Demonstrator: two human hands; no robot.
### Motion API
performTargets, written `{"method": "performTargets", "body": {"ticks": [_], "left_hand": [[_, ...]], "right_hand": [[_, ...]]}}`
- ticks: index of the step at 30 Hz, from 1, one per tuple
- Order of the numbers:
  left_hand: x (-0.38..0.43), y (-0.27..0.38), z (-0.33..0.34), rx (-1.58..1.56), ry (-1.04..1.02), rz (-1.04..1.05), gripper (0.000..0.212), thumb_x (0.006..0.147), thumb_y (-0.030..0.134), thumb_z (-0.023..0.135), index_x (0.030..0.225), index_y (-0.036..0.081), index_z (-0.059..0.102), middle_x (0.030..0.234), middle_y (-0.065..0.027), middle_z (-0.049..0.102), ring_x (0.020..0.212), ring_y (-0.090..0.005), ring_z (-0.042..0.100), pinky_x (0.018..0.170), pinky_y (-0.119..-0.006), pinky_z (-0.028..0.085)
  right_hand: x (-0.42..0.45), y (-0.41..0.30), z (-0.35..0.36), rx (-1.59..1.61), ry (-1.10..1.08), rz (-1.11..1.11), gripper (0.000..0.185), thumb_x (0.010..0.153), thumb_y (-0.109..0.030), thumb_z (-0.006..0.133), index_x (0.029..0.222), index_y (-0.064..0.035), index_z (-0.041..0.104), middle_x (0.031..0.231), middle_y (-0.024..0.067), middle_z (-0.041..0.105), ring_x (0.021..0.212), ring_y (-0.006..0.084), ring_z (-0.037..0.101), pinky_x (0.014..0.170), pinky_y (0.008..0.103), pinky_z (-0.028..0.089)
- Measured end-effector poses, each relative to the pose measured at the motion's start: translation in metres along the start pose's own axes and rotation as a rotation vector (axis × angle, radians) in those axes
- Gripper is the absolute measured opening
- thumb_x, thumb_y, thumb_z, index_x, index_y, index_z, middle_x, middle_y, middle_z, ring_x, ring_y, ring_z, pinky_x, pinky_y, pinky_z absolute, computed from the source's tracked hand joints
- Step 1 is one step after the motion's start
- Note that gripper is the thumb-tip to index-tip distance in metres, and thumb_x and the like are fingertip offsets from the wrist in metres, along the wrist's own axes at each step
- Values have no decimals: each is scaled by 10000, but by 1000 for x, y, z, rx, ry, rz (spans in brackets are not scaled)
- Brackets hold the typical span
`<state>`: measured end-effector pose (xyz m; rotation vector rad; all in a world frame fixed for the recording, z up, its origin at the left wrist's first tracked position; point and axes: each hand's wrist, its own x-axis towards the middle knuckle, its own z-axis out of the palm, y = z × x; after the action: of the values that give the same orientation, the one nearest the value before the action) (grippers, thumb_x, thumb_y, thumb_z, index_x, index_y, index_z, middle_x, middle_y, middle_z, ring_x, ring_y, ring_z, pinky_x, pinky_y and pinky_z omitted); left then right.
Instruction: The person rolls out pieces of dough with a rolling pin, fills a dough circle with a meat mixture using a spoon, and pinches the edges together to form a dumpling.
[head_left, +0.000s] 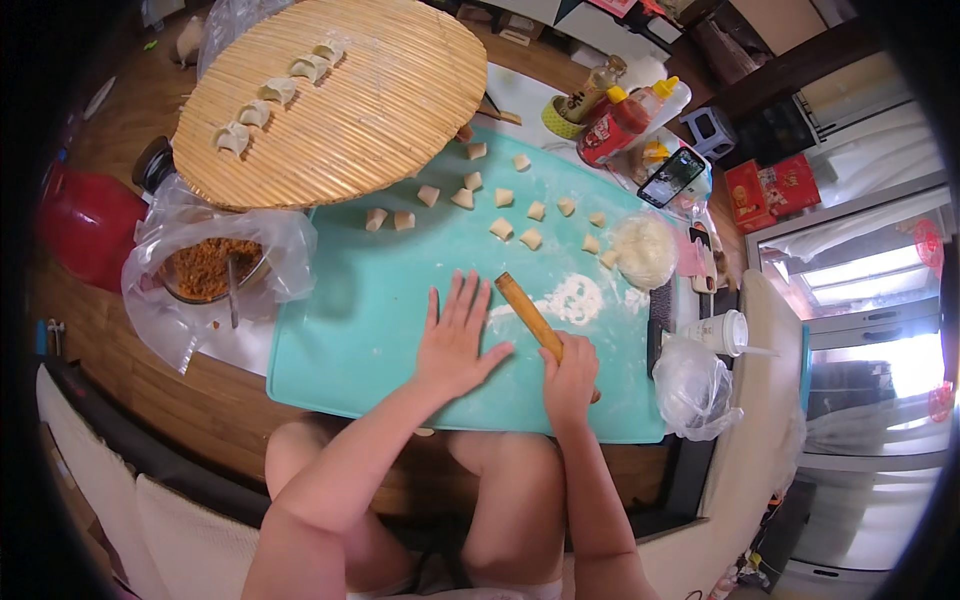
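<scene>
My left hand (454, 341) lies flat, palm down, on a turquoise pastry mat (352, 337), its fingers pointing away from me. In my right hand (571, 371) is a wooden rolling pin (529, 311), gripped near its lower end and slanting up to the left. A patch of white flour (576, 300) lies just beyond the pin. Several small cut dough pieces (501, 228) are scattered over the far half of the mat. A larger lump of dough (643, 251), apparently under clear plastic, rests at the mat's right side. Whether anything lies beneath my left palm is hidden.
A round slatted tray (360, 112) carrying several folded dumplings (277, 91) overhangs the mat's far left. Left of the mat stands a plastic-draped bowl of filling (202, 274) with a utensil. Sauce bottles (615, 127), a phone (672, 176), a white cup (721, 332) and a plastic bag (694, 386) line the right.
</scene>
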<state>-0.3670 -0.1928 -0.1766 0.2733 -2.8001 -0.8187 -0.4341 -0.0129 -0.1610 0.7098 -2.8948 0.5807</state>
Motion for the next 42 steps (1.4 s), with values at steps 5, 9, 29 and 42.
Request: {"method": "performTargets", "body": {"ticks": [5,9,29,42], "left_hand": [[18,-47,-31,-552,175,-87,440,861,243,546,1262,81,467,1370,-133,377,1278,-301,325,1039,-391,291],[21,-50,-58,-611,-6,-80,185,819,203,600,956,87,641,1186,-85,532,1044,-254,513,872,-348,428],[9,-37,-54,-249,-344,46,103,695,132,662,795,120,641,845,-30,576,925,-224,546,768,-359,485],[16,-34,-48,-262,-376,2,68,751,139,630,815,117,640,867,-40,582,885,-239,544,764,-362,475]], "right_hand": [[-12,11,-30,49,181,-14,362,764,-59,642,1116,-70,561,1046,118,550,968,320,497,816,419,397],[-44,5,-41,52,-101,-186,358,753,-60,651,1102,-90,576,996,110,546,945,308,494,839,389,390],[-28,-56,4,-251,-252,-272,546,887,-272,477,1396,-128,340,1464,117,272,1362,312,219,1084,527,164],[44,-59,26,-155,-86,-292,537,913,-281,462,1408,-130,316,1478,113,246,1362,315,220,1077,537,171]]}}
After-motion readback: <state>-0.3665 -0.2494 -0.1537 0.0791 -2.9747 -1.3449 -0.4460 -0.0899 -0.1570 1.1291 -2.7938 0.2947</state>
